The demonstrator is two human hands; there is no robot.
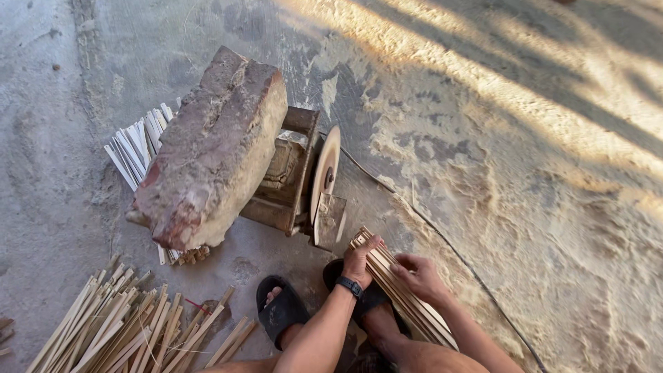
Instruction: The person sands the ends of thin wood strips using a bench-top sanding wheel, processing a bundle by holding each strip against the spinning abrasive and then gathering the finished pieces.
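I hold a bundle of thin bamboo strips (387,273) that slants from my lap toward a round sanding disc (325,171). My left hand (360,260), with a dark wristband, grips the bundle near its front end. My right hand (419,275) rests on top of the strips farther back, fingers curled over them. The bundle's tip lies just right of the small metal rest (330,220) under the disc. Both my feet in black sandals (282,309) are planted below the machine.
A large rough stone (210,148) weighs down the motor frame (283,186). Several cut strips (138,148) lie behind the stone, and a loose pile of bamboo sticks (131,328) sits at lower left. A cable (442,242) crosses the sawdust-covered concrete floor at the right.
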